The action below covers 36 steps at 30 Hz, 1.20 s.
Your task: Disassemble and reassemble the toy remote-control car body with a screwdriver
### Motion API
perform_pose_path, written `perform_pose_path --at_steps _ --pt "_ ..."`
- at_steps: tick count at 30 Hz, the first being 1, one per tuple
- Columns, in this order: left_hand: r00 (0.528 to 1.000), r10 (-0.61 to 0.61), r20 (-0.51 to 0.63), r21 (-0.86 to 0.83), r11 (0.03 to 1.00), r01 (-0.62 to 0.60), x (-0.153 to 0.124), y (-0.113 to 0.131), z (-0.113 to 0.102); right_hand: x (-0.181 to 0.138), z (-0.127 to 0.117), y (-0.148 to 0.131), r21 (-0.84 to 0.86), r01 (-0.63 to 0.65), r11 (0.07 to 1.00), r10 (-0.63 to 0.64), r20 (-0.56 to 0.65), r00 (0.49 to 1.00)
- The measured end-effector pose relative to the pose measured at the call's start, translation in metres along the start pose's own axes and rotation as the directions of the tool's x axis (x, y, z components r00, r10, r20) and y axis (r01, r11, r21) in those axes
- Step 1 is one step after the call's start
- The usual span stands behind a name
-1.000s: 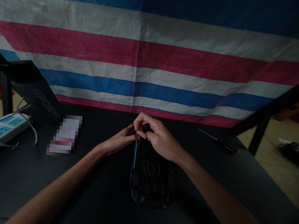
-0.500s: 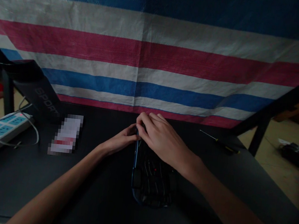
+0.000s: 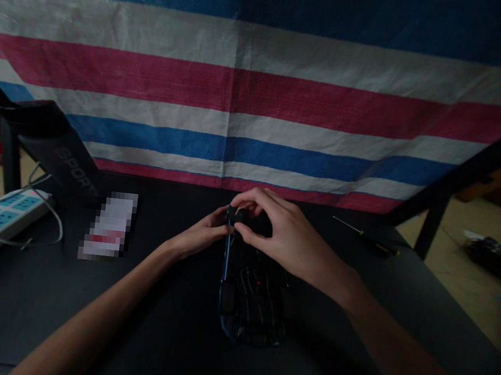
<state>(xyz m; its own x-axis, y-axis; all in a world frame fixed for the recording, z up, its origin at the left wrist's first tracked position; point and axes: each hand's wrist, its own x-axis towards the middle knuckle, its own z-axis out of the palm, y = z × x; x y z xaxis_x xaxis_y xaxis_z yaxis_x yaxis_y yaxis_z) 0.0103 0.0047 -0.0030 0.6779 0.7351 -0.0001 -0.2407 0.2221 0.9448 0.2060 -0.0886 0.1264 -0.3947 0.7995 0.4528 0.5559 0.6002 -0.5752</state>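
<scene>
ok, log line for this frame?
left hand: gripping upturned toy car, far left edge | right hand: curled around small dark part, grip unclear | screwdriver: on table, right side

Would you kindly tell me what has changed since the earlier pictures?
The right hand, which covered the small dark part half a second ago, has rolled rightward and opened, bringing it into view. The left hand stays against the toy car; the screwdriver lies as before.

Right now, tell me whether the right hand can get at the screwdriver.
Probably yes: the screwdriver lies on the table to the right of the right hand, nothing visible between them, though the hand would first have to leave the toy car.
</scene>
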Motion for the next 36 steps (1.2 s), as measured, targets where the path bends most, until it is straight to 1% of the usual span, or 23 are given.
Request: perform_pose_path --at_steps 5,9,14,19,23,25,27,30,31,33,36 --pt "1.0 0.012 -0.004 -0.011 1.0 -0.012 0.0 0.001 0.001 -0.002 0.017 0.0 0.026 0.06 0.998 -0.057 -0.086 0.995" --pt "1.0 0.006 -0.023 0.038 0.999 -0.005 -0.002 -0.001 -0.002 -0.001 0.028 0.001 0.029 0.08 0.996 -0.075 -0.12 0.99" --pt "0.999 0.038 -0.005 0.082 0.996 -0.038 -0.002 -0.004 -0.003 0.006 0.034 0.003 -0.062 0.127 0.99 -0.134 -0.143 0.981" --pt "0.999 0.034 -0.004 0.073 0.997 -0.033 0.0 -0.004 0.0 0.007 0.034 0.006 -0.112 0.139 0.984 -0.152 -0.112 0.982" --pt "1.0 -0.005 0.001 0.053 0.999 0.005 0.0 -0.003 -0.001 0.003 0.028 0.007 -0.169 0.147 0.975 -0.162 -0.079 0.984" --pt "1.0 -0.002 0.003 0.044 0.999 0.002 0.0 -0.004 -0.002 0.001 0.025 0.006 -0.186 0.153 0.971 -0.165 -0.054 0.985" --pt "1.0 0.021 0.008 0.046 0.999 -0.022 0.0 -0.005 -0.003 0.001 0.024 0.005 -0.264 0.148 0.953 -0.163 -0.033 0.986" --pt "0.998 0.052 0.02 0.059 0.997 -0.053 0.001 -0.006 -0.003 0.0 0.026 0.005 -0.461 0.126 0.878 -0.156 -0.027 0.987" --pt "0.998 0.057 0.021 0.063 0.996 -0.058 0.002 -0.005 -0.003 0.0 0.028 0.006 -0.503 0.118 0.856 -0.153 -0.029 0.988" --pt "0.998 0.057 0.021 0.07 0.996 -0.058 0.002 -0.005 -0.003 0.001 0.029 0.007 -0.514 0.121 0.849 -0.155 -0.024 0.988" --pt "0.999 0.032 0.012 0.069 0.997 -0.033 0.002 -0.003 -0.002 0.002 0.026 0.008 -0.438 0.142 0.888 -0.152 0.012 0.988"
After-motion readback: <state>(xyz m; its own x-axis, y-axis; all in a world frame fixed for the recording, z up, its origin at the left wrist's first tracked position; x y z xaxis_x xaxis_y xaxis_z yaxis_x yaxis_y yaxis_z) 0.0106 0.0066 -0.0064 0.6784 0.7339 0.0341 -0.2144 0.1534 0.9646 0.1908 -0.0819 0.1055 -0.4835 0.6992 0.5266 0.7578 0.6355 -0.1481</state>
